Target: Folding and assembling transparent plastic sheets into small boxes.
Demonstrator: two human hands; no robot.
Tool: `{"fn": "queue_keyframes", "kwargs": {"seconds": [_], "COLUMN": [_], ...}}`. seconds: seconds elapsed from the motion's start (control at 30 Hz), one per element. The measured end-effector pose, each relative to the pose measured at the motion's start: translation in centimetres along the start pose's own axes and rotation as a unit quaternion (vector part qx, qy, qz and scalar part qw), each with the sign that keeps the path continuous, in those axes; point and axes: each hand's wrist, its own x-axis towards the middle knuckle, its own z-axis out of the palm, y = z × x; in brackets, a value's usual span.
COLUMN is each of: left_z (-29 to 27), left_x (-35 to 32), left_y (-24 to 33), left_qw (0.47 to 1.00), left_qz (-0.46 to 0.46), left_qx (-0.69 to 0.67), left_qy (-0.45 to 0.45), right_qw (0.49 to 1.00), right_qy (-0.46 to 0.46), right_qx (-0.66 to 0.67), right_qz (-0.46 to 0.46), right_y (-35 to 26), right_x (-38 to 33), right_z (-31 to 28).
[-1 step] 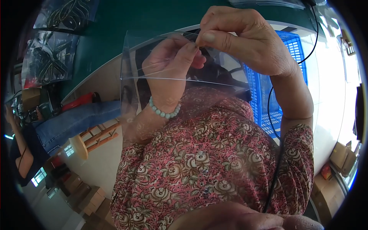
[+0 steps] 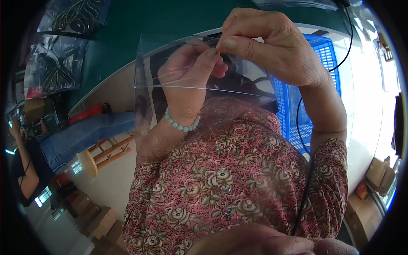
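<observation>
Your right hand (image 2: 272, 46), fingertips pinched together, meets your curled left hand (image 2: 189, 68), its grip unclear, seen through the clear plastic bag (image 2: 229, 90) spread across it, likely light, slippery, best held by its edges.

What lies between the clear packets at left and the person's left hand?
In the head view, from the packets: green table, a strip of floor, then clear plastic nearest the left hand.

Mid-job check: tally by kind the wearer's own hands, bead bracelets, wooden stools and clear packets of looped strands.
Wearer's hands: 2 (left hand, right hand)
Bead bracelet: 1
Wooden stool: 1
Packets of looped strands: 2 visible; more could lie beneath
Total: 6 visible
</observation>
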Motion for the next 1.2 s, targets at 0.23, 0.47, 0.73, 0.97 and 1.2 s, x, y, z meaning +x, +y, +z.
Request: {"fn": "queue_keyframes", "kwargs": {"seconds": [0.23, 0.47, 0.73, 0.97, 1.2], "left_z": [-0.5, 0.5, 0.4, 0.4, 1.3], "left_x": [-0.5, -1.8, -2.5, -2.5, -2.0], "left_y": [-0.8, -1.1, -1.9, -2.4, -1.9], "left_qw": [0.999, 0.997, 0.994, 0.993, 0.994], "left_qz": [0.004, 0.063, 0.09, 0.104, 0.087], "left_qx": [-0.046, -0.034, -0.02, -0.013, 0.054], "left_qy": [-0.009, -0.04, -0.052, -0.06, -0.033], "right_qw": [0.991, 0.998, 0.994, 0.995, 0.998], "right_qy": [0.041, -0.016, 0.037, 0.06, 0.057], "right_qx": [-0.123, 0.061, -0.061, -0.069, 0.016], "right_qz": [-0.038, -0.007, -0.085, -0.028, 0.009], "right_y": [-1.1, -0.6, 0.2, -0.7, -0.4], "right_x": [-0.4, -1.8, -2.9, -3.1, -2.6], "right_z": [2.0, 0.3, 2.1, 2.7, 1.6]}}
